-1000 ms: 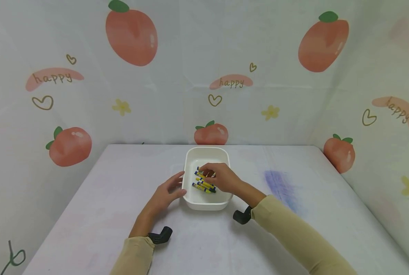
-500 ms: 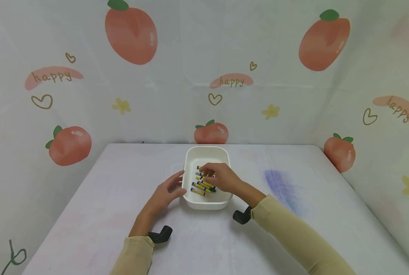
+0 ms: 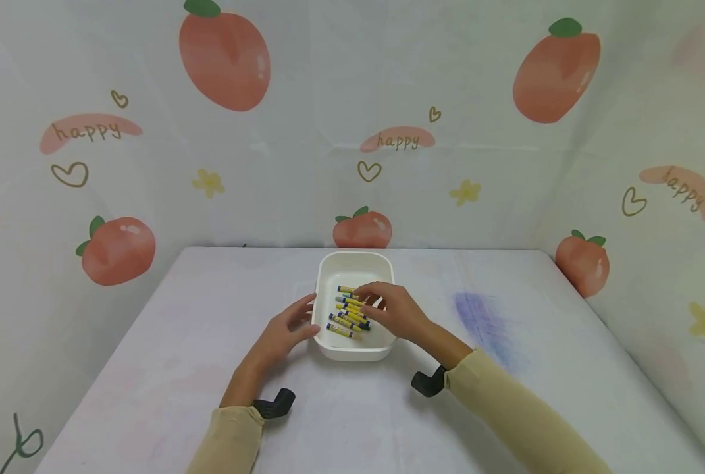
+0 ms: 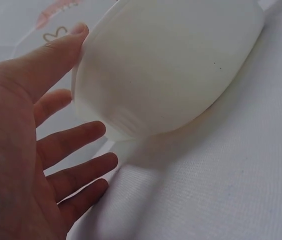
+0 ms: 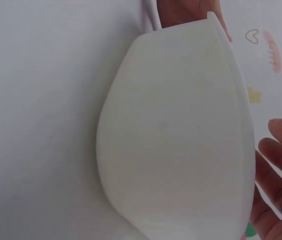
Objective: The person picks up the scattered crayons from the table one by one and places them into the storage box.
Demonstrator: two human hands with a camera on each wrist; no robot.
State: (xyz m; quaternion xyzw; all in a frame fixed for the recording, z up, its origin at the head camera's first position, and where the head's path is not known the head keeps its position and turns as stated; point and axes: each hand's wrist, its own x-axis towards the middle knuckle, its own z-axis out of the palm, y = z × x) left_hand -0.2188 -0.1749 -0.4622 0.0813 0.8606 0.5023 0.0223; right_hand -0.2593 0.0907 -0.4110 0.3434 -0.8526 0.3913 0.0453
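A white plastic tray (image 3: 357, 354) stands on the table, and several crayons (image 3: 340, 331) in yellow and blue wrappers lie loosely side by side in it. At the tray's left side is my left hand (image 3: 278, 339), its thumb right at the rim. The left wrist view shows that hand (image 4: 26, 135) with fingers spread along the outer wall of the tray (image 4: 170, 65). My right hand (image 3: 398, 313) reaches over the right rim, loosely bent fingertips close above the crayons. In the right wrist view, its fingers (image 5: 278, 187) are apart with no crayon visible between them.
The table (image 3: 239, 276) has a white cover with a purple-blue smudge (image 3: 482, 319) to the right. Behind it hangs a white cloth (image 3: 305, 99) printed with peaches, hearts and flowers. Each wrist carries a black camera mount (image 3: 428, 383).
One crayon has come to lie apart at the front of the row, and the crayons have spread. My right hand has drawn back slightly to the right. The left hand stays put.
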